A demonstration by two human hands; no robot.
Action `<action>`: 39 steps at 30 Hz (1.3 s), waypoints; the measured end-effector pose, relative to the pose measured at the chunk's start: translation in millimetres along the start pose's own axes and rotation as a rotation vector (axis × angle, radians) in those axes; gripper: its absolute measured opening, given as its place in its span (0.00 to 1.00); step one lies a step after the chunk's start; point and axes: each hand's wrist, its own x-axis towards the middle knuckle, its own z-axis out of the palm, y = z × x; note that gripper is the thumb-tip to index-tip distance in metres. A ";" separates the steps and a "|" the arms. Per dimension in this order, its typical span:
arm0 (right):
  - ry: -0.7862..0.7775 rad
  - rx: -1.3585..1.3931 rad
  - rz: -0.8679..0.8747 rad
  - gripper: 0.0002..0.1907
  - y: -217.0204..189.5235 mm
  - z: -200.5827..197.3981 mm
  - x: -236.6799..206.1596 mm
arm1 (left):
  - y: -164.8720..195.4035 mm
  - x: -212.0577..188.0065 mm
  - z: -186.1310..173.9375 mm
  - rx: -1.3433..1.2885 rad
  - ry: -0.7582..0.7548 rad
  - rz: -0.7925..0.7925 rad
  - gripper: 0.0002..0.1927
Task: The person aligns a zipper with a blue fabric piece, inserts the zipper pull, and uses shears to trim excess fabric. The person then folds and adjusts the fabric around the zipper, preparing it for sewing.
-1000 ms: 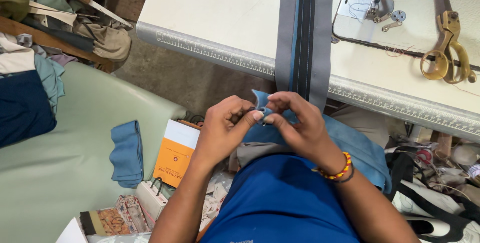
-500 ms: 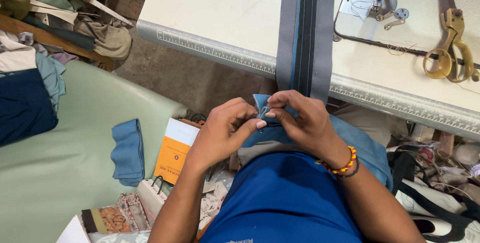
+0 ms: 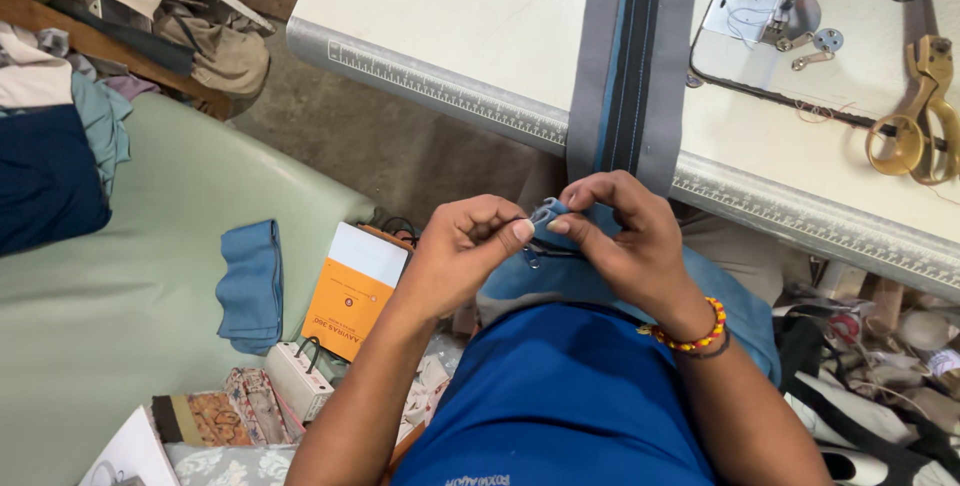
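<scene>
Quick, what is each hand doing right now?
Left hand: fingers pinched shut on the blue fabric piece.
Right hand: fingers pinched shut on the same piece.

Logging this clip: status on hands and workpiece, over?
Left hand and right hand both pinching small blue fabric piece at lap. Grey-blue strip hangs off sewing table. Nothing obstructing.

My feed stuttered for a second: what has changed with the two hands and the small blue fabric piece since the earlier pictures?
Little changed. The left hand and right hand still pinch the small blue fabric piece between their fingertips, now drawn tighter, with less of it showing. The long grey and blue fabric strip on the white sewing table and the brass scissors stayed put.
</scene>
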 end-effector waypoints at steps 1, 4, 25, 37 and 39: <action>0.004 -0.015 -0.005 0.12 -0.2 0.7 -0.3 | -2.6 -0.6 -1.3 0.003 0.011 -0.067 0.08; 0.023 -0.016 -0.028 0.12 -1.4 2.3 -0.1 | -1.2 -4.8 -4.0 0.025 0.038 -0.184 0.10; -0.083 0.002 -0.010 0.13 7.5 0.4 0.0 | 37.8 -24.9 9.4 0.598 0.016 0.288 0.18; -0.143 0.062 0.062 0.12 3.7 0.1 2.0 | 37.5 -23.1 3.6 0.488 -0.119 0.263 0.13; -0.149 0.043 0.061 0.12 1.0 0.4 4.5 | 37.5 -22.5 4.4 0.527 -0.080 0.249 0.13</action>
